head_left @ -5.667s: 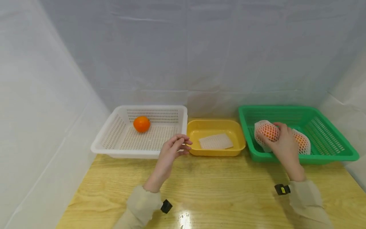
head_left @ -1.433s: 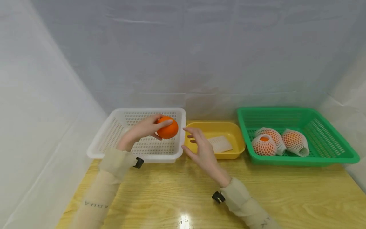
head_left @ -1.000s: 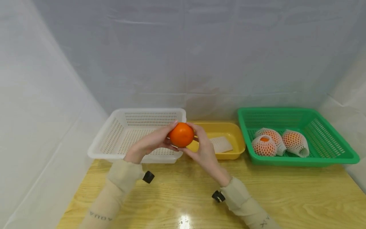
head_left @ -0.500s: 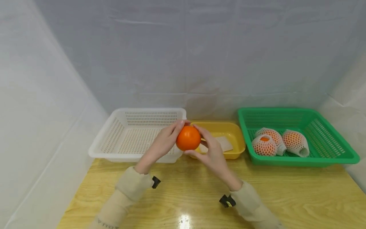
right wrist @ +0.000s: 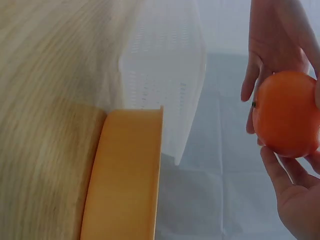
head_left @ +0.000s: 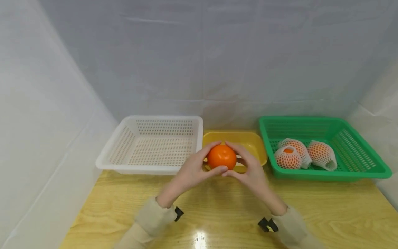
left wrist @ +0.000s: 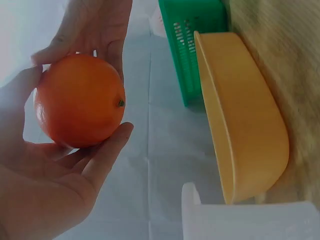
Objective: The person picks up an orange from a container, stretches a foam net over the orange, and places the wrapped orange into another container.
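Observation:
A bright orange (head_left: pixel 222 157) is held above the front of the yellow tray (head_left: pixel 248 138). My left hand (head_left: pixel 192 170) curls round it from the left, and my right hand (head_left: pixel 253 172) grips it from the right; the thumbs nearly meet on the near side. In the left wrist view, a small green stem end shows on the orange (left wrist: pixel 80 102). It is also visible between both hands in the right wrist view. Whatever lies in the front of the tray is covered by the hands and fruit.
On the left stands a white perforated basket (head_left: pixel 161 150) with nothing seen in it. A green basket (head_left: pixel 357 152) on the right holds several white foam nets with orange fruit inside, one net (head_left: pixel 288 160) nearest the front. All stand on a wooden table (head_left: pixel 217 214).
The left hand has lifted the orange from the white basket and carried it right. The right hand has left the green basket and joined its grip; a third netted fruit now shows there.

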{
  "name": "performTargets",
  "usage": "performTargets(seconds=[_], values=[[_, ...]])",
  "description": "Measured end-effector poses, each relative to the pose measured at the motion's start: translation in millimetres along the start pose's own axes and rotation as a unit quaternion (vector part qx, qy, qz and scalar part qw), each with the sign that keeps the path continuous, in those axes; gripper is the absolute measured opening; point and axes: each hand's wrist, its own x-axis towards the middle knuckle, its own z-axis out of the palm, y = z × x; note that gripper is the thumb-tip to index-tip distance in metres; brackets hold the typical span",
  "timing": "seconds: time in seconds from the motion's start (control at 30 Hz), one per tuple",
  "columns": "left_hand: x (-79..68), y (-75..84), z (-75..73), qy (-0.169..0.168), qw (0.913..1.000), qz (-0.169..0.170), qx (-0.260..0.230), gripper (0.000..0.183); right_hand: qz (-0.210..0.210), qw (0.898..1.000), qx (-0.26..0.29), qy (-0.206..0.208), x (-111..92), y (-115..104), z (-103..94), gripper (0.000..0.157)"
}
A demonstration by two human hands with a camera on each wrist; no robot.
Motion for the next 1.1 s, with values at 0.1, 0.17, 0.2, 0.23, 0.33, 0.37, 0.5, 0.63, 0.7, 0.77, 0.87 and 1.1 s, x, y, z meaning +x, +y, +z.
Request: performTargets(seconds=[0.1,0.17,0.2,0.23,0.33,0.37,0.5,0.63,0.7,0.77,0.87,1.1], values=[[-5.4,1.7,6.7,-0.010,0.9999,-0.009,0.005,0.069,-0.008,1.000,0.001,-0.016,-8,1,-6.8,0.078],[-8.7,2.2,9.7,-0.022,0.9996,-0.010,0.015,0.070,-0.006,0.999,-0.010,-0.030,-14,1,-10.0,0.081],[-10.0,1.7,11.4,-0.030,0.9994,-0.008,0.017,0.070,-0.001,0.999,-0.017,-0.037,-17,1,-11.3,0.083],[-11.4,1.2,13.1,-0.038,0.9991,-0.007,0.019,0.071,0.005,0.999,-0.022,-0.046,-20,1,-12.4,0.084],[-15.0,-1.8,19.1,-0.060,0.9979,-0.005,0.022,0.073,0.034,0.996,-0.038,-0.075,-29,1,-14.6,0.085],[-16.2,-3.4,21.6,-0.064,0.9976,-0.005,0.025,0.073,0.047,0.995,-0.039,-0.084,-32,1,-14.8,0.085],[-21.8,-10.1,31.6,-0.074,0.9957,-0.009,0.055,0.074,0.083,0.990,-0.037,-0.112,-42,4,-13.1,0.086],[-25.1,-19.1,41.5,-0.085,0.9939,-0.016,0.069,0.074,0.103,0.985,-0.042,-0.132,-51,10,-9.4,0.086],[-26.1,-24.2,46.4,-0.090,0.9936,-0.027,0.063,0.074,0.109,0.982,-0.053,-0.144,-55,12,-7.6,0.084],[-26.8,-29.8,51.0,-0.093,0.9927,-0.035,0.068,0.075,0.115,0.978,-0.064,-0.159,-57,15,-6.5,0.082],[-27.7,-36.4,55.3,-0.098,0.9913,-0.040,0.078,0.075,0.119,0.973,-0.073,-0.183,-60,18,-5.4,0.078],[-29.7,-44.7,57.5,-0.111,0.9884,-0.046,0.093,0.074,0.131,0.967,-0.059,-0.211,-61,23,-3.6,0.072]])
